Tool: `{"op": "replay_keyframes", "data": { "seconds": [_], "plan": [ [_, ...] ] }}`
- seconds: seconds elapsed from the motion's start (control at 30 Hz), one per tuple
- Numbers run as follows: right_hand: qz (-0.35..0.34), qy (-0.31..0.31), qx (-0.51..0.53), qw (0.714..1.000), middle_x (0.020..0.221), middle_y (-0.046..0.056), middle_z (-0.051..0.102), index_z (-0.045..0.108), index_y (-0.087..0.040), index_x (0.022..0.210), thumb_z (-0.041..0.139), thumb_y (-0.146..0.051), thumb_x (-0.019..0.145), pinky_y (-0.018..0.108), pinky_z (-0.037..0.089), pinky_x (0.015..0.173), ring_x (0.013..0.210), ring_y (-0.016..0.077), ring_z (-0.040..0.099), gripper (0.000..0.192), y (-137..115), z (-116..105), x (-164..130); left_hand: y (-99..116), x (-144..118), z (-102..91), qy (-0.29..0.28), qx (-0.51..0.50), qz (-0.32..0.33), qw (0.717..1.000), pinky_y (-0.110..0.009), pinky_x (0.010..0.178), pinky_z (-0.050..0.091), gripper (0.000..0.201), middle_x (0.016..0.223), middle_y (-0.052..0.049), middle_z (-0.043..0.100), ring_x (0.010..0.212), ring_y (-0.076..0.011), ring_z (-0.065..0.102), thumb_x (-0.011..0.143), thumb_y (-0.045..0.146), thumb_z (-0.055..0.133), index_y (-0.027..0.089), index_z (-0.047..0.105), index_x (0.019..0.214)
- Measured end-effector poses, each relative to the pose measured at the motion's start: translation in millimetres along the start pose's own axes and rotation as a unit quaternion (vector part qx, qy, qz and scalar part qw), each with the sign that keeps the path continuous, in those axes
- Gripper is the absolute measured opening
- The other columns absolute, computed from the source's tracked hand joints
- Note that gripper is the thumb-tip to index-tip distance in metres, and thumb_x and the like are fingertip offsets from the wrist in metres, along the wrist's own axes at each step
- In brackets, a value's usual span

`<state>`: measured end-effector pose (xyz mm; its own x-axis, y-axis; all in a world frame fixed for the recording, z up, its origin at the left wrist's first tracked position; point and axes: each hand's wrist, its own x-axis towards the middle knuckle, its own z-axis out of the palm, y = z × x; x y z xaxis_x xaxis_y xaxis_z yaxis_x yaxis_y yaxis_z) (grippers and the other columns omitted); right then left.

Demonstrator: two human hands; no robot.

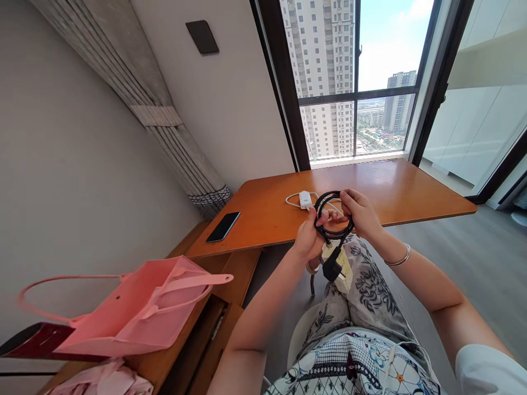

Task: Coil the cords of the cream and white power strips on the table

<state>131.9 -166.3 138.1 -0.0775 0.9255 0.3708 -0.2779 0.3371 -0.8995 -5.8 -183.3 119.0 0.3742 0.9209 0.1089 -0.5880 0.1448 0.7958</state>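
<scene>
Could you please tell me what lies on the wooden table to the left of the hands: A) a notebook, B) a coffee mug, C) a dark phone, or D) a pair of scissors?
C: a dark phone lies flat on the table, left of the hands coiling the black cord.

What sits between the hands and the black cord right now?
Nothing visible: the left hand and right hand both grip the coiled black cord directly, held up in front of the table, its plug dangling below.

silver bangle, floral patterned trousers
</scene>
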Motion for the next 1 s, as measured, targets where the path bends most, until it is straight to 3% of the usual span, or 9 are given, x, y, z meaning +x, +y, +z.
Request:
{"op": "replay_keyframes", "data": {
  "seconds": [0.27, 0.43, 0.67, 0.8, 0.9, 1.0],
  "plan": [
    [-0.027, -0.014, -0.087, 0.996, 0.052, -0.008, 0.039, 0.055, -0.022, 0.079, 0.063, -0.074, 0.076, 0.025, 0.03, 0.046, 0.048, 0.0094, 0.036, 0.052, 9.2, -8.8, 6.2, -2.3, 0.5, -1.3, -0.012, 0.003, -0.026, 1.0, -0.033, 0.069, 0.055, 0.066, 0.065, -0.003, 0.053, 0.076, -0.021, 0.065, 0.082, 0.072, 0.058, 0.021, 0.028, 0.055],
    [-0.066, 0.005, -0.142, 0.988, 0.059, -0.004, 0.051, 0.055, -0.023, 0.079, 0.055, -0.068, 0.085, 0.028, 0.04, 0.058, 0.057, 0.0135, 0.048, 0.045, 13.9, -6.3, 2.5, -3.3, -0.2, -2.2, -0.009, -0.007, -0.013, 1.0, -0.034, 0.071, 0.055, 0.067, 0.069, -0.004, 0.053, 0.076, -0.0204, 0.062, 0.082, 0.073, 0.057, 0.021, 0.026, 0.054],
    [-0.081, 0.025, -0.181, 0.98, 0.061, -0.004, 0.046, 0.056, -0.023, 0.078, 0.053, -0.061, 0.089, 0.028, 0.037, 0.064, 0.062, 0.0139, 0.045, 0.04, 20.8, -10.4, 2.3, -1.7, -1.6, -1.3, -0.012, -0.031, -0.037, 0.999, -0.032, 0.066, 0.052, 0.067, 0.077, -0.006, 0.055, 0.07, -0.0163, 0.055, 0.085, 0.07, 0.056, 0.02, 0.025, 0.053],
    [-0.093, 0.021, -0.183, 0.979, 0.078, 0.001, 0.059, 0.063, -0.022, 0.094, 0.053, -0.058, 0.09, 0.028, 0.043, 0.07, 0.076, 0.0163, 0.054, 0.038, 24.8, -14.8, 1.6, -1.0, -1.6, -2.4, -0.004, -0.05, -0.034, 0.998, -0.03, 0.063, 0.05, 0.066, 0.079, -0.005, 0.056, 0.065, -0.0132, 0.051, 0.086, 0.065, 0.059, 0.019, 0.026, 0.053],
    [-0.201, 0.063, -0.25, 0.945, 0.107, 0.01, 0.064, 0.063, -0.022, 0.114, 0.052, -0.051, 0.093, 0.033, 0.048, 0.078, 0.096, 0.0212, 0.058, 0.037, 26.0, -21.7, -4.3, -0.9, -1.5, -3.3, -0.003, -0.067, -0.024, 0.997, -0.029, 0.062, 0.05, 0.065, 0.078, -0.004, 0.055, 0.063, -0.0119, 0.05, 0.085, 0.061, 0.064, 0.019, 0.027, 0.053],
    [-0.315, 0.076, -0.348, 0.88, 0.116, 0.014, 0.062, 0.066, -0.023, 0.116, 0.049, -0.043, 0.095, 0.043, 0.049, 0.09, 0.109, 0.0271, 0.056, 0.034, 28.9, -36.1, -10.0, 0.3, -1.7, -2.8, -0.006, -0.086, -0.035, 0.996, -0.028, 0.06, 0.05, 0.065, 0.078, -0.004, 0.056, 0.061, -0.011, 0.051, 0.085, 0.06, 0.066, 0.019, 0.026, 0.053]
  ]
}}
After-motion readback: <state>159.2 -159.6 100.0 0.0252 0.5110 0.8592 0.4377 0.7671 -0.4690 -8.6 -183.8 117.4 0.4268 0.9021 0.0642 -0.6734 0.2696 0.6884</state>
